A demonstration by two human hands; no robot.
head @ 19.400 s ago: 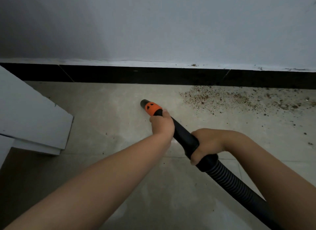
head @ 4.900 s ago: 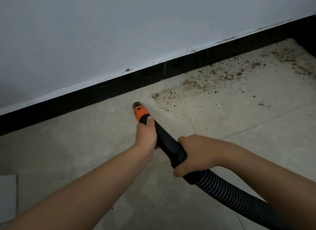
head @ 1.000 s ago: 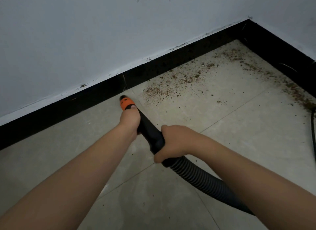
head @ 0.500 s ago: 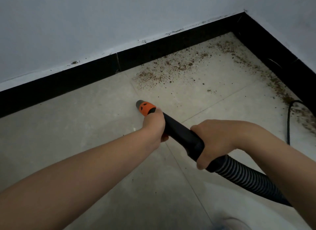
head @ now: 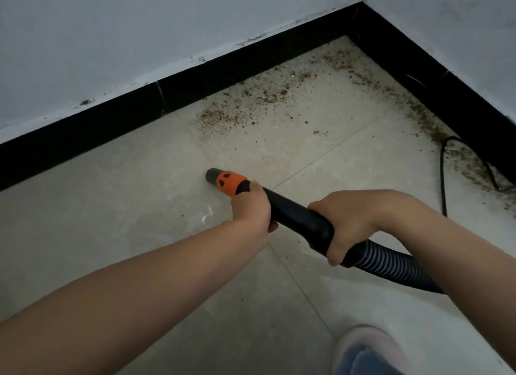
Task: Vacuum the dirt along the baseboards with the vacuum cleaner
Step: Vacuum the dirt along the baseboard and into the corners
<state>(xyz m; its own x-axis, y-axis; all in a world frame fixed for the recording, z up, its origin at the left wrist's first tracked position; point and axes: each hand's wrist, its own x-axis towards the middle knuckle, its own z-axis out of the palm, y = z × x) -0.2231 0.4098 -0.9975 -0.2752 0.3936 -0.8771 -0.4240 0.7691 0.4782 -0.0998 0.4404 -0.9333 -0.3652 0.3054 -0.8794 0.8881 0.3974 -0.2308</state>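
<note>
Hands — two (head: 251,207) (head: 354,221) — around one nozzle (head: 293,215)

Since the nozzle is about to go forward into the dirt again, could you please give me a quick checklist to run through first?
1. Left hand grips the wand just behind the orange collar: ok.
2. Right hand grips where wand meets ribbed hose: ok.
3. Nozzle tip down at the floor: ok; actual contact cannot tell.
4. Nozzle over the dirt: not ok, it sits short of it on clean tile.
5. Black cable out of the path: not ok, it lies in the dirt by the right-hand baseboard.
6. Suction running: cannot tell.
</note>
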